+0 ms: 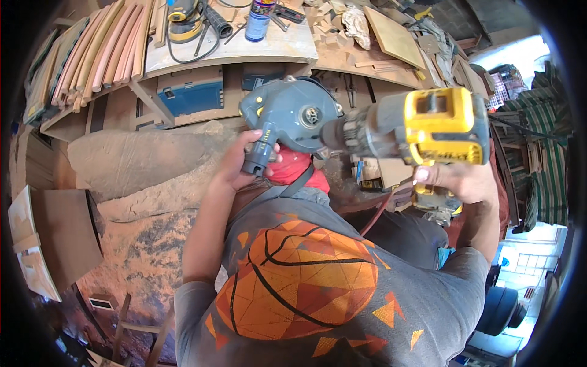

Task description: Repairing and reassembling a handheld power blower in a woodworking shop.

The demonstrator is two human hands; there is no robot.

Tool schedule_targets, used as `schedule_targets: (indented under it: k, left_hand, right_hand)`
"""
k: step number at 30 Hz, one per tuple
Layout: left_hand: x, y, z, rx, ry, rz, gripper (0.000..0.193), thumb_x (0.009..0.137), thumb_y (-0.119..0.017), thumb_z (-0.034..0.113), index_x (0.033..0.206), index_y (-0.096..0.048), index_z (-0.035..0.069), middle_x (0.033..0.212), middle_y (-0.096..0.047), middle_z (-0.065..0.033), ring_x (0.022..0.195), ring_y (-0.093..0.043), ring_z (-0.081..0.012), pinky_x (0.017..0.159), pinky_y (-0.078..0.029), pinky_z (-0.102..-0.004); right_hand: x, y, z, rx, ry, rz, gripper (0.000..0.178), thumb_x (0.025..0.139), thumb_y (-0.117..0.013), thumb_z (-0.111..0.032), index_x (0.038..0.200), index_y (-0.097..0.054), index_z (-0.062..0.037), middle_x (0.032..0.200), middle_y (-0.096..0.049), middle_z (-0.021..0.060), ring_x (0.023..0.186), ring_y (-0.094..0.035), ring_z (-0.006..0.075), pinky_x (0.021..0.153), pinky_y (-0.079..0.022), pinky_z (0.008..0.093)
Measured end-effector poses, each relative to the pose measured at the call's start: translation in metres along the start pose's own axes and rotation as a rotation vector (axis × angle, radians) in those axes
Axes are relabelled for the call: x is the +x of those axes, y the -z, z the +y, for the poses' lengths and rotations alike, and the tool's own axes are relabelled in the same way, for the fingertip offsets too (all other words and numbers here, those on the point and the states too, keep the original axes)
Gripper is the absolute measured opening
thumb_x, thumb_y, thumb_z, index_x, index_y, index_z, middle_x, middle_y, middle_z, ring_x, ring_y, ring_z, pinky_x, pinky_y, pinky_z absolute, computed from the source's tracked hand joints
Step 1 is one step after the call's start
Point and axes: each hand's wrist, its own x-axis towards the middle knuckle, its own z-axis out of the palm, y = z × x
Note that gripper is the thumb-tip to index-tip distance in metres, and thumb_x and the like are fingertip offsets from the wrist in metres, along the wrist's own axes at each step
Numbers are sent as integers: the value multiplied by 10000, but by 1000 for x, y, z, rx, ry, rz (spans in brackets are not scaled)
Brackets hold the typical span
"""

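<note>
My left hand is closed round the tube-like port of a grey rounded tool housing, which has small yellow buttons and a round hub on its face. The port points down toward me. My right hand grips the handle of a yellow and black cordless drill, held level with its chuck pointing left. The drill's front end meets the lower right side of the housing in this view; I cannot tell whether they touch. Both tools are held up in front of my body, over a red cloth.
Ahead stands a dusty workbench with a yellow sander, a cable and a blue spray can. A blue toolbox sits beneath. Wooden strips are stacked left; offcuts lie right. Sawdust covers the floor.
</note>
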Motion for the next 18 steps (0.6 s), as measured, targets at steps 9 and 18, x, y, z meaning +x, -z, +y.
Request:
schedule_targets:
  k: [9,18]
  left_hand:
    - [-9,9,13,32,-29,91,440,1003,-473,397,1214,-581,26,1023,-695,-120,859,-681,-249,492,-480,-283]
    - [-13,5,0,-4,-58,97,479,1028,-457,454,1200,-594,28,979,-688,-133,811,-684,-259,506,-487,-315]
  right_hand:
    - [1,15,42,-117,269,-49,687,721,-921,-81,1313,-581,-3,1120,-708,92,910,-668,166,715,-577,315]
    - [-1,12,36,-26,84,-17,677,721,-930,-131,1290,-586,-5,1106,-708,91,899,-665,165,703,-575,310]
